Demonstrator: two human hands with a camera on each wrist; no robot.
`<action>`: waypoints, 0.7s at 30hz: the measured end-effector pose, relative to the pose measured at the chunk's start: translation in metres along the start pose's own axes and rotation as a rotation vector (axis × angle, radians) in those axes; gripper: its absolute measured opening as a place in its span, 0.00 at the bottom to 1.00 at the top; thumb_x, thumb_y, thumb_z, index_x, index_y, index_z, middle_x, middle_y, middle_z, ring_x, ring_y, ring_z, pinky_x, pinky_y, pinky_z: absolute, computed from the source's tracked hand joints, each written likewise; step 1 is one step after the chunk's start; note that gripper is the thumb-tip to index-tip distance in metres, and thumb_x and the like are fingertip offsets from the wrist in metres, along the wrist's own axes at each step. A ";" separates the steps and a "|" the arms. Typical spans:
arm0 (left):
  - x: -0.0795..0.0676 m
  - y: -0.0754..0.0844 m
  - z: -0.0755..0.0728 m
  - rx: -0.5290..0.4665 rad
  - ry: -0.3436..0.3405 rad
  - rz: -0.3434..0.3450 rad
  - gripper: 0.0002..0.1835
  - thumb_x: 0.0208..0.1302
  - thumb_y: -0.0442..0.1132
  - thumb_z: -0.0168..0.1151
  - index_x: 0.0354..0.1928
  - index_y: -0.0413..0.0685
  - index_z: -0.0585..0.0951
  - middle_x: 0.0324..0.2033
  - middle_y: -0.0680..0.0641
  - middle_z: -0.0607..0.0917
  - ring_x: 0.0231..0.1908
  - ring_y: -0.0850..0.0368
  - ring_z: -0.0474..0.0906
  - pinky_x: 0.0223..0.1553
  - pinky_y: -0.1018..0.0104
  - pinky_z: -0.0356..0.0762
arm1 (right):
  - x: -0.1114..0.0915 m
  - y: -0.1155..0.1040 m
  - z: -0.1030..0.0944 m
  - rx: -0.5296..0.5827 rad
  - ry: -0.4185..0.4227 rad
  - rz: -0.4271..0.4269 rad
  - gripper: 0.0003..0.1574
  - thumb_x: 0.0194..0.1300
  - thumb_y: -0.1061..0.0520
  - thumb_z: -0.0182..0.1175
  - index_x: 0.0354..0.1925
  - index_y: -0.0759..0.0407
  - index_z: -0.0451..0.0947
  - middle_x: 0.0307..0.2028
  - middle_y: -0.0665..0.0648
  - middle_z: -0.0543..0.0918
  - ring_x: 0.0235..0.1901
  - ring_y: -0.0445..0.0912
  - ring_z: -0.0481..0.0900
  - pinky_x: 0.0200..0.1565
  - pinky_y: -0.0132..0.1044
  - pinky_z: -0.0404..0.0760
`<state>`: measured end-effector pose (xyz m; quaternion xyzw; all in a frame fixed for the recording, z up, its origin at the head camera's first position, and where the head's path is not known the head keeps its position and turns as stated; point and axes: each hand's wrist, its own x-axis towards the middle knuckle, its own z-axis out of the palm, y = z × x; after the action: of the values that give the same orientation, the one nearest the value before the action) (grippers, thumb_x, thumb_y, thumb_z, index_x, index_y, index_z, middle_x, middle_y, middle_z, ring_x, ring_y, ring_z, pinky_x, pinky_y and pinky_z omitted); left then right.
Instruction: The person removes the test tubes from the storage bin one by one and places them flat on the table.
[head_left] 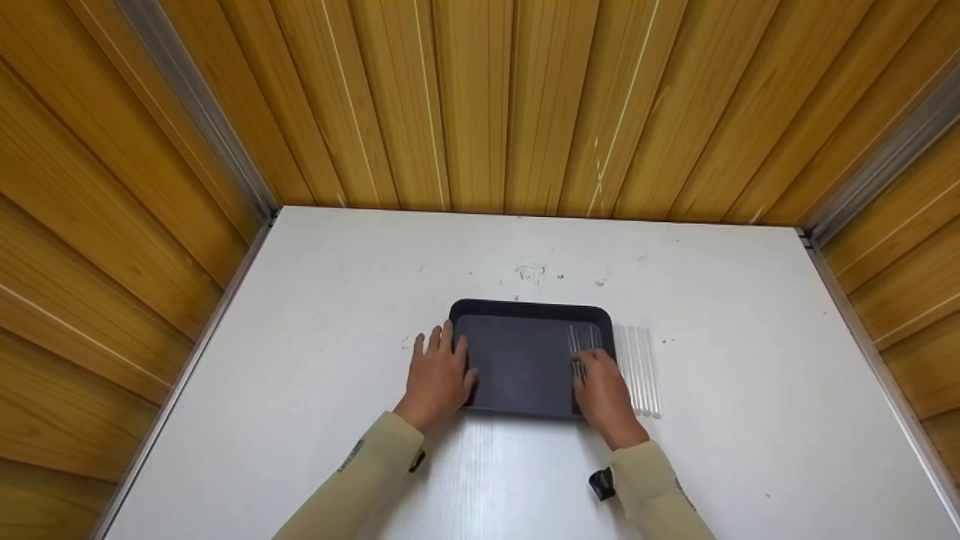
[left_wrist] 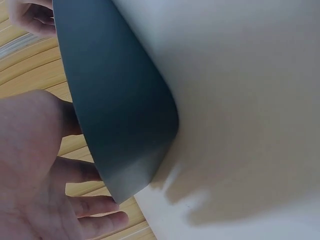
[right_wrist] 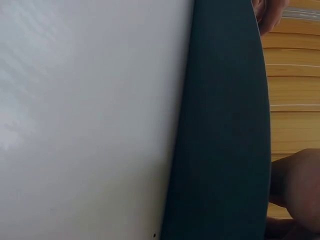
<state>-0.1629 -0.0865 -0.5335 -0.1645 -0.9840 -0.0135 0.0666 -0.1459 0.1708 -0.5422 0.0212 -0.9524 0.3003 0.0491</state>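
Observation:
A dark grey rectangular tray (head_left: 517, 367) lies on the white table. My left hand (head_left: 439, 379) rests at its left rim with fingers fairly straight; the left wrist view shows this hand (left_wrist: 40, 175) partly behind the tray's wall (left_wrist: 120, 100). Several slim clear tubes (head_left: 574, 336) lie in the tray's right part. Over them is my right hand (head_left: 604, 394), fingers bent, with thumb and forefinger pinching a tube. In the right wrist view the tray's wall (right_wrist: 220, 125) hides most of that hand (right_wrist: 302, 187). More clear tubes (head_left: 639, 371) lie side by side right of the tray.
The white table (head_left: 337, 300) has dark scuffs (head_left: 531, 272) behind the tray. Wood-patterned panels (head_left: 480, 105) stand at the back and both sides, with metal posts (head_left: 199, 97) at the corners.

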 end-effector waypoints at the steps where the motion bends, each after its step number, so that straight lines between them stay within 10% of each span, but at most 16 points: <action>1: 0.000 0.000 0.000 0.000 0.005 -0.001 0.30 0.67 0.54 0.57 0.63 0.41 0.73 0.66 0.34 0.69 0.65 0.39 0.67 0.64 0.42 0.63 | 0.000 0.000 0.001 -0.003 -0.001 -0.002 0.19 0.61 0.69 0.61 0.52 0.67 0.78 0.52 0.68 0.78 0.54 0.61 0.77 0.51 0.52 0.78; 21: 0.005 -0.004 0.000 -0.021 -0.048 -0.027 0.30 0.68 0.55 0.55 0.64 0.42 0.72 0.67 0.37 0.67 0.66 0.40 0.64 0.65 0.42 0.61 | 0.001 0.002 0.004 -0.050 -0.021 -0.026 0.20 0.57 0.71 0.63 0.50 0.65 0.80 0.50 0.66 0.79 0.52 0.61 0.78 0.49 0.52 0.79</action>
<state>-0.1693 -0.0886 -0.5324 -0.1522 -0.9873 -0.0206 0.0412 -0.1474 0.1698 -0.5467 0.0354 -0.9596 0.2756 0.0434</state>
